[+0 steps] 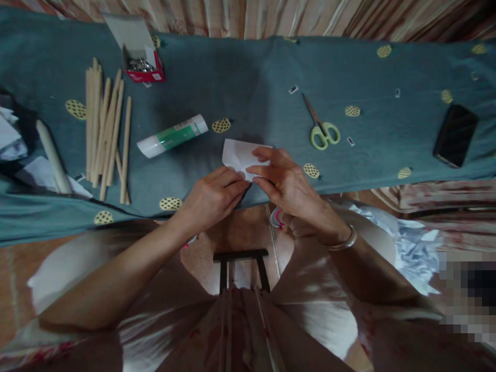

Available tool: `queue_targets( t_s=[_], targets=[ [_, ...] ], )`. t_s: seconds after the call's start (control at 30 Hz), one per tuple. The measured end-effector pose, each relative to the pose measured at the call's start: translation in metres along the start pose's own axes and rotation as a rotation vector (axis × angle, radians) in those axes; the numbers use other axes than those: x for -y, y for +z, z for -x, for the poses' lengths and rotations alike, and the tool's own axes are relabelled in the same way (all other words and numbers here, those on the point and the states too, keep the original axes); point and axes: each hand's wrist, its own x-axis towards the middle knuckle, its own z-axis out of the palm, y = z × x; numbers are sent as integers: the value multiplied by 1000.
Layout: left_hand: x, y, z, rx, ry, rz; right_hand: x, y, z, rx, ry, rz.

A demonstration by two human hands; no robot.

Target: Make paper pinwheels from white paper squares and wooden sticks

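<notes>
White paper point(236, 150) lies at the counter's point(271, 196) near edge, apparently so both hands can work its lower edge: the left hand point(213, 199) pinches there, fingers curled; the right hand point(289, 183), half open, spreads its fingertips across, likely steadying it.

Our left hand point(215, 199) is near the middle of the frame, with its fingers bent and close together. Our right hand point(281, 181) is just beside it, its fingers curled a bit and spread apart. The tips nearly meet. Our bare arms come up from the lower left and lower right. Our right wrist point(335, 227) has a shiny bangle.
</notes>
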Motion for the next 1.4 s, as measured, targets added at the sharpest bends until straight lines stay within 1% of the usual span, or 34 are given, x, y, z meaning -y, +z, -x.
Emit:
queue_targets(
  t_s=[0.4,0.57,0.67,0.83,1.03,1.13,1.23,1.3,1.4],
  targets=[
    [1,2,-1,-36,17,-8,4,0,-1,13,-4,15],
    [1,2,0,-46,16,11,13,1,-1,61,0,77],
    [1,1,0,-27,9,27,18,4,-1,80,-14,121],
    [0,-2,-2,5,-4,27,23,15,-3,68,-28,114],
    [0,-1,-2,-5,-7,4,21,24,-5,36,-56,129],
    [1,0,-1,-14,-8,16,18,22,-3,-6,-71,175],
    [1,1,-1,-34,-9,19,11,15,-3,-81,-90,174],
    [1,2,0,-42,-4,20,5,10,-5,-127,-64,144],
    [1,2,1,-45,7,6,-6,5,-11,-172,21,138]
  ],
)
